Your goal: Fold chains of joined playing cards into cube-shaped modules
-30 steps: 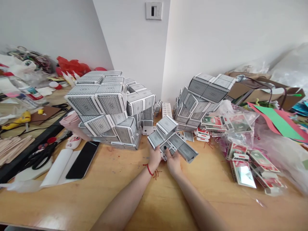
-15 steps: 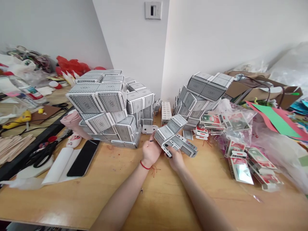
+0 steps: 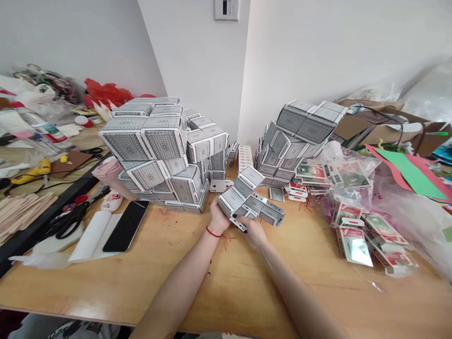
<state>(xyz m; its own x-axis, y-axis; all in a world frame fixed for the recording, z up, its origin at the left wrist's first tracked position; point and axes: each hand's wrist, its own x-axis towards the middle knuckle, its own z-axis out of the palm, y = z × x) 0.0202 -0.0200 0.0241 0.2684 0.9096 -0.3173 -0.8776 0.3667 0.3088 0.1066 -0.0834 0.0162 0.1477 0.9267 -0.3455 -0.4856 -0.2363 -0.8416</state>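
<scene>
Card piece (image 3: 232, 199) held over the table (image 3: 236, 287), nearer than the large stack (image 3: 164, 146) and the smaller stack (image 3: 294, 125). Left hand (image 3: 219, 218): holding its left end, fingertips hidden behind it. Right hand (image 3: 255, 232): fingers bent, holding the near edge. Loose card (image 3: 219, 186) flat on table, just beyond the left hand, beside the large stack.

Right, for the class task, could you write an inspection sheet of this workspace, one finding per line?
Surface: glossy pale-brown wooden table.
Job's things: small grey-patterned folded-card piece, held; larger grey-patterned card structures, left and right, beyond it.
Clutter: flat black phone, black-handled scissors at left; red-and-green card boxes at right.
Hands: left hand, touching the piece, fingers mostly hidden; right hand, gripping its lower part.
Cables: thin black cable near yellow plastic glue gun.
Surroundings: white wall; square white switch plate, cut off by the frame.
</scene>
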